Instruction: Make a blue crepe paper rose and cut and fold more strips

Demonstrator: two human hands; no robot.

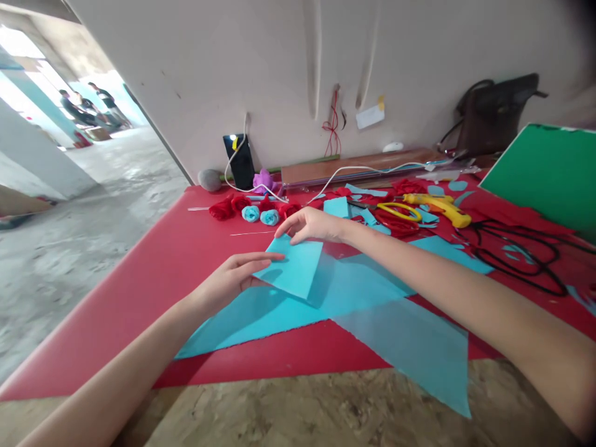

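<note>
Both my hands are on a folded square of light blue paper (300, 267), held slightly above larger blue sheets. My left hand (237, 270) grips its left corner, fingers on top and the thumb side hidden beneath. At the upper edge, my right hand (310, 225) pinches the paper between thumb and fingers. Under the square spreads a thin blue sheet (242, 320), and another translucent blue strip (414, 347) reaches past the table's front edge. Just beyond my hands lie blue paper roses (269, 217) and red paper roses (221, 210).
Scissors with yellow handles (399, 212) and a yellow glue gun (442, 208) lie among paper scraps at right, near a black cord (521, 257). A phone (239, 162) leans on the wall beside a stone (209, 180). A green board (544, 180) stands at right. People (109, 102) are far left.
</note>
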